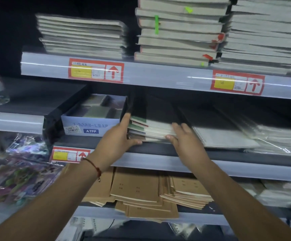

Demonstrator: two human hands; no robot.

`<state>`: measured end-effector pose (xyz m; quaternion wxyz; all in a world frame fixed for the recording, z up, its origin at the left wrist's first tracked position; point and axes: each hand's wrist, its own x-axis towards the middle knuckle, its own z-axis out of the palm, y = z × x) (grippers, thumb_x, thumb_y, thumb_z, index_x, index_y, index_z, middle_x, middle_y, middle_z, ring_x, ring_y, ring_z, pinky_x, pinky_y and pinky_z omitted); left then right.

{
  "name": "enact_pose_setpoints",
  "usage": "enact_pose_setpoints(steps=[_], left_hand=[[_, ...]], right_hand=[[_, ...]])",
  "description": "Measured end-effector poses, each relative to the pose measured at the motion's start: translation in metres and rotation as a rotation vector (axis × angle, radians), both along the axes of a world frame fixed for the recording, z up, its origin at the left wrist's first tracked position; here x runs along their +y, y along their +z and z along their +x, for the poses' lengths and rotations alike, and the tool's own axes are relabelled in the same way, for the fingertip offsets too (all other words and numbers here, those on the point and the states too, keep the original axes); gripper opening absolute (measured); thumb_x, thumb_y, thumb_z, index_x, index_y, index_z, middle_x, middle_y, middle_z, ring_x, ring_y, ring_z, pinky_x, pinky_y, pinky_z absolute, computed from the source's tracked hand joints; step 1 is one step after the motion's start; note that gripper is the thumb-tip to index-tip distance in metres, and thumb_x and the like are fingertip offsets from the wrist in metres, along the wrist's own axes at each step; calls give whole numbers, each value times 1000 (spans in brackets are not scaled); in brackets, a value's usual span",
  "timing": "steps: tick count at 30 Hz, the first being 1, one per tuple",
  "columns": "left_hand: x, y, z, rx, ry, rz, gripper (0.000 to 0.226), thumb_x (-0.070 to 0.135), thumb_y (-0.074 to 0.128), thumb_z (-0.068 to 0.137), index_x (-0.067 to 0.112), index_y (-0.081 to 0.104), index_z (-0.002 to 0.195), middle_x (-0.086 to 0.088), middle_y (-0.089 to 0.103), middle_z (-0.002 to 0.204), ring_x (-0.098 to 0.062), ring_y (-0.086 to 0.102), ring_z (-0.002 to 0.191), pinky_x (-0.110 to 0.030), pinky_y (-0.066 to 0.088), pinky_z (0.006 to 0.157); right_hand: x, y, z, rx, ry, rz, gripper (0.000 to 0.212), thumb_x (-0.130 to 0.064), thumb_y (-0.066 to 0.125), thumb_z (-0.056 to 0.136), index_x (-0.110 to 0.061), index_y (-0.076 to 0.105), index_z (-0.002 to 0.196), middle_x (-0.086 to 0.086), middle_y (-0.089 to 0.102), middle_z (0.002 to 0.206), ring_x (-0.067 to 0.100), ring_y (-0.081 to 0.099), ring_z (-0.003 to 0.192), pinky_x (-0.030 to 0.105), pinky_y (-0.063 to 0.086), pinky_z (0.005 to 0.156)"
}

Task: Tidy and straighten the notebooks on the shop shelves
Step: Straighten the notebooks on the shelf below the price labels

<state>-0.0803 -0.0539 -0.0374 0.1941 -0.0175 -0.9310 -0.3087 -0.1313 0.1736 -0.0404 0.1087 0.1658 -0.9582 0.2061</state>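
Observation:
A stack of dark-covered notebooks (151,126) with white page edges lies on the middle shelf (158,148). My left hand (118,138) holds the stack's left side, fingers along the side and thumb under the front edge. My right hand (183,136) rests against the stack's front right, fingers straight over the page edges. A spiral notebook (224,138) lies flat just right of the stack.
A blue-white LOOSE-LEAF A7PP box (89,126) stands left of the stack. The upper shelf holds stacked grey-edged notebooks (179,32). Below lie untidy brown kraft notebooks (141,192). Plastic-wrapped packs (277,136) fill the right, and colourful sticker packs (19,178) the left.

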Motion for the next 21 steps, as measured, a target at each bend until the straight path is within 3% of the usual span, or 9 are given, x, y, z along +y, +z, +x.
enact_pose_setpoints(steps=[3,8,15,18,21], left_hand=[[5,-2,-3,10,8,70,94,26,82,80,32,20,150,2,67,124,-17,65,108,-27,51,88],[-1,-9,-1,45,-40,142,87,23,78,85,38,22,149,7,66,127,-13,64,112,-37,54,98],[-21,-5,-20,13,-157,459,77,2,77,83,44,40,136,11,68,122,-10,64,115,-45,49,105],[-11,0,-15,-34,-86,319,81,10,76,86,42,30,145,7,67,121,-13,64,111,-37,50,100],[8,-6,0,76,84,61,82,21,75,88,30,22,150,-4,62,127,-25,63,110,-40,53,92]], right_hand=[[-5,0,-2,14,-17,10,55,-46,39,104,-20,32,152,10,36,151,34,45,129,40,44,97],[2,-1,7,-24,39,-29,77,-55,57,94,-25,25,157,6,22,162,27,34,142,36,35,112],[12,-9,11,93,36,-231,54,-32,65,95,-27,49,146,-4,44,144,13,49,125,18,34,101],[8,-11,10,122,35,-249,51,-29,66,95,-25,51,145,-2,46,142,15,50,124,19,34,101],[5,-11,10,92,34,-196,52,-29,58,100,-25,44,150,2,37,153,20,44,134,27,34,108]])
